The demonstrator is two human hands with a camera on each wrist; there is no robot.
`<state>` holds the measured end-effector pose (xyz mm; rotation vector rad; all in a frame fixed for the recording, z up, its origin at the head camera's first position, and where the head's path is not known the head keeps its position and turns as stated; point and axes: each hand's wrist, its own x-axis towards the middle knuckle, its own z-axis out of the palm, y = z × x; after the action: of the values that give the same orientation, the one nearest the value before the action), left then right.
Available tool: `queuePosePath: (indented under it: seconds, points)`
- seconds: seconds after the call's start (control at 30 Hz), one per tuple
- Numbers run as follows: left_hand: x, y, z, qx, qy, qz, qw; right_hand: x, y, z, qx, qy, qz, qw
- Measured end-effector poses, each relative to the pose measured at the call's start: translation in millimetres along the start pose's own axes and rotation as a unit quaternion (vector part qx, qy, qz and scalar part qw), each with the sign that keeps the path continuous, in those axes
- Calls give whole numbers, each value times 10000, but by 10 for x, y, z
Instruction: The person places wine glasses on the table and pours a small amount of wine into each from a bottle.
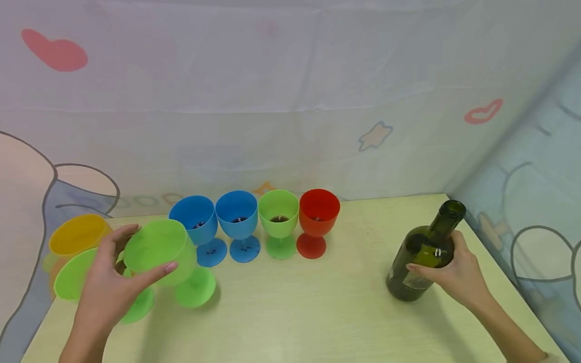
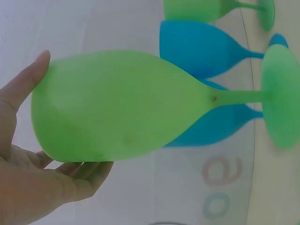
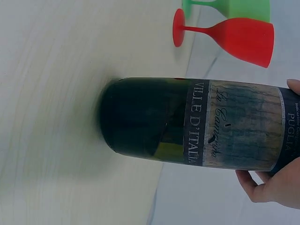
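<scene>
At the left of the head view, my left hand (image 1: pixel 106 287) grips a light green plastic goblet (image 1: pixel 170 252) round its bowl, thumb on one side and fingers on the other. The goblet is upright, its foot close to the tabletop. In the left wrist view, thumb and fingers hold the bowl (image 2: pixel 117 103) near the rim. Over on the right, my right hand (image 1: pixel 463 277) holds a dark green wine bottle (image 1: pixel 404 262) round its upper body, below the uncorked neck. The bottle's printed label (image 3: pixel 243 124) shows in the right wrist view; its base is at the table.
Along the table's back stand two blue goblets (image 1: pixel 238 214), a green goblet (image 1: pixel 277 204) and a red goblet (image 1: pixel 320 222), with dark liquid in them. A yellow-orange goblet (image 1: pixel 77 234) and another green goblet (image 1: pixel 74 277) stand behind my left hand. A printed cloth (image 1: pixel 290 101) backs the table (image 1: pixel 299 312).
</scene>
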<state>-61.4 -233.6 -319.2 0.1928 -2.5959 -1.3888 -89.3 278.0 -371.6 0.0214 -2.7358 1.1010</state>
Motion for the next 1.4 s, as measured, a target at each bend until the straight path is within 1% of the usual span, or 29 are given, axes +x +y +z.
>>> queuePosePath:
  seconds: [0.1,0.2,0.3,0.43,0.5,0.67,0.73,0.83,0.93,1.13,1.27,1.33,1.4]
  points:
    - [-44,71,100,-262,-267,217,9991,5,-25,18,-58,45,-83,9999]
    - [-85,152,215,-395,-503,406,9971,14,-45,33,-80,54,-154,9998]
    - [-118,228,341,-512,-670,678,9941,19,-60,45,-92,55,-201,9997]
    - [-134,289,517,-708,-934,862,9894,23,-65,63,-103,52,-243,9996]
    - [-134,306,612,-712,-1039,860,9883,23,-62,70,-117,65,-282,9995]
    - [-137,338,852,-454,-1184,882,9880,19,-66,78,-178,69,-367,9991]
    - [-133,353,930,-429,-1229,900,9874,20,-74,80,-180,49,-385,9991]
    - [-121,382,1026,-496,-1274,873,9867,23,-82,85,-206,43,-426,9989]
    - [-107,415,1108,-541,-1339,724,9869,30,-88,90,-214,33,-494,9985]
    - [-111,483,1248,-406,-1505,599,9860,31,-105,105,-125,-33,-708,9974]
    - [-125,523,1313,-369,-1583,577,9850,17,-169,134,-151,2,-966,9952]
    - [-132,539,1342,-374,-1609,591,9845,13,-205,159,-230,65,-1246,9919]
    - [-139,556,1369,-412,-1630,637,9837,8,-244,183,-485,185,-1594,9858]
